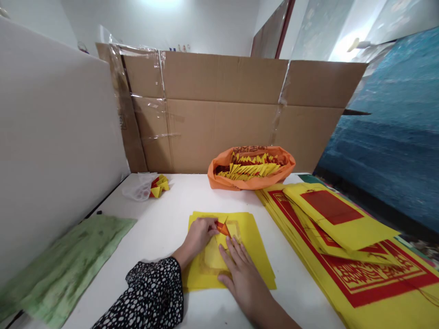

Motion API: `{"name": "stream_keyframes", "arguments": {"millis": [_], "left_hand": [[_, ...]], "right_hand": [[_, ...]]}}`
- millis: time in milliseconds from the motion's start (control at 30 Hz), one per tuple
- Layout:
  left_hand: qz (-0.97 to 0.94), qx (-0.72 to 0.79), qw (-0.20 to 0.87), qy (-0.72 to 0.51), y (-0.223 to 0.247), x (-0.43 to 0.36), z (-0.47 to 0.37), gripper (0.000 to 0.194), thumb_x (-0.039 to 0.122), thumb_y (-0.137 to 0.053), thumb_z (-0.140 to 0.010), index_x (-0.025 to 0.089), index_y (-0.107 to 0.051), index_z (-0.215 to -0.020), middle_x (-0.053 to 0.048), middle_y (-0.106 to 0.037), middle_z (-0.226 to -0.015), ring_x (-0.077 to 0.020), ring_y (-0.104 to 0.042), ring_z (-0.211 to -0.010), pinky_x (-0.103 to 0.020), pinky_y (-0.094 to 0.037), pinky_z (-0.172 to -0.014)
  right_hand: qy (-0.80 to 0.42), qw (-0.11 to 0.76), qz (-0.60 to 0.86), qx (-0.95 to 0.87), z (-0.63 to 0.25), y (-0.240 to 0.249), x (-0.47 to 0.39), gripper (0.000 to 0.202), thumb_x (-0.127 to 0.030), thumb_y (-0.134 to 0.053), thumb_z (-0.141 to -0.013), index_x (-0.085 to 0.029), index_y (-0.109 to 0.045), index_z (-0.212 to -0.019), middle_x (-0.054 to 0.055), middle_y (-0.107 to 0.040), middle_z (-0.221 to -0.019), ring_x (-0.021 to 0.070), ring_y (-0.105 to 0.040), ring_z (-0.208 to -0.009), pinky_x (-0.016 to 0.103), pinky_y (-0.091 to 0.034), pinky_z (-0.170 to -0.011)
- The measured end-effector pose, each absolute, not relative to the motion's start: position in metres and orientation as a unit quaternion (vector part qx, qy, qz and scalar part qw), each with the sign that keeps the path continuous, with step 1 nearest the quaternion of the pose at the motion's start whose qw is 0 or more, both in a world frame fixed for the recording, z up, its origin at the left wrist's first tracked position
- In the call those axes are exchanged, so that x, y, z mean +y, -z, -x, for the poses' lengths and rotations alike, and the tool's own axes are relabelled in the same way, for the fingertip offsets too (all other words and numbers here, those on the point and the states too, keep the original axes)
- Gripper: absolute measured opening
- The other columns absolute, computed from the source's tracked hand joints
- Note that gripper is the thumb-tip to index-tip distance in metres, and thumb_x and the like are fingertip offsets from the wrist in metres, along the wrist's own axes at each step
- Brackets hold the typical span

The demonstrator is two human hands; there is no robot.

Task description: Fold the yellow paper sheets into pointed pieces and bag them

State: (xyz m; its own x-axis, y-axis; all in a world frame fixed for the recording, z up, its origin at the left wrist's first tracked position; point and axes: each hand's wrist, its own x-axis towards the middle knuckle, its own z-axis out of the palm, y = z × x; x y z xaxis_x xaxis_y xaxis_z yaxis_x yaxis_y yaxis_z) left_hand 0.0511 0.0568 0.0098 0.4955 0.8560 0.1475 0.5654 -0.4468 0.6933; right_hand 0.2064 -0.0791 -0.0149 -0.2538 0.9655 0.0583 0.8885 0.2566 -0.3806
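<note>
A stack of yellow paper sheets (259, 260) lies on the white table in front of me. At its far side is a small folded paper piece (224, 228), red-orange with a pointed end. My left hand (200, 235) pinches the left end of this piece between thumb and fingers. My right hand (242, 274) rests palm down on the sheets, fingers stretched out, with the fingertips close to the right end of the folded piece. Whether they touch it I cannot tell.
An orange bag (219, 182) full of yellow-and-red folded papers stands at the back. Larger yellow-and-red printed papers (305, 242) are piled on the right. A green cloth (75, 256) lies left, below a clear plastic bag (137, 189) beside folded pieces. A cardboard wall (222, 119) closes the back.
</note>
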Motion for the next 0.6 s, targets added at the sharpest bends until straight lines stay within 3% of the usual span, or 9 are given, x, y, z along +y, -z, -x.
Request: {"name": "stream_keyframes", "arguments": {"millis": [200,400,500,600], "left_hand": [[-0.806,0.437,0.310,-0.250,-0.007,0.057,-0.051,0.010,0.010,-0.067,-0.077,0.018,-0.068,-0.071,-0.006,-0.073,-0.105,-0.0218,-0.068,-0.096,-0.028,-0.047,-0.082],[-0.819,0.399,0.301,-0.281,0.000,0.057,-0.051,0.011,0.007,-0.064,-0.076,0.016,-0.064,-0.070,-0.006,-0.071,-0.092,-0.0209,-0.065,-0.088,-0.030,-0.046,-0.082],[-0.829,0.384,0.292,-0.282,0.004,0.060,-0.051,0.012,0.008,-0.066,-0.075,0.017,-0.066,-0.083,-0.007,-0.069,-0.095,-0.0237,-0.059,-0.096,-0.037,-0.041,-0.091],[-0.838,0.368,0.293,-0.276,0.007,0.068,-0.050,0.035,0.011,-0.070,-0.072,0.016,-0.066,-0.106,-0.010,-0.067,-0.103,-0.0270,-0.055,-0.102,-0.041,-0.038,-0.095]], "right_hand": [[-0.181,0.118,0.597,-0.773,-0.206,0.007,-0.077,0.065,-0.035,-0.057,-0.091,-0.022,-0.030,-0.149,0.008,-0.013,-0.158,0.0280,-0.009,-0.146,0.050,-0.017,-0.119],[-0.224,0.097,0.589,-0.770,-0.209,-0.001,-0.076,0.066,-0.038,-0.055,-0.091,-0.026,-0.028,-0.150,0.006,-0.011,-0.159,0.0263,-0.004,-0.147,0.049,-0.012,-0.120],[-0.238,0.076,0.595,-0.764,-0.210,-0.010,-0.072,0.066,-0.041,-0.056,-0.090,-0.029,-0.028,-0.150,0.004,-0.011,-0.159,0.0257,-0.002,-0.147,0.048,-0.009,-0.120],[-0.238,0.051,0.606,-0.757,-0.211,-0.012,-0.070,0.070,-0.041,-0.061,-0.086,-0.032,-0.030,-0.149,0.004,-0.009,-0.159,0.0279,-0.003,-0.147,0.049,-0.011,-0.119]]}}
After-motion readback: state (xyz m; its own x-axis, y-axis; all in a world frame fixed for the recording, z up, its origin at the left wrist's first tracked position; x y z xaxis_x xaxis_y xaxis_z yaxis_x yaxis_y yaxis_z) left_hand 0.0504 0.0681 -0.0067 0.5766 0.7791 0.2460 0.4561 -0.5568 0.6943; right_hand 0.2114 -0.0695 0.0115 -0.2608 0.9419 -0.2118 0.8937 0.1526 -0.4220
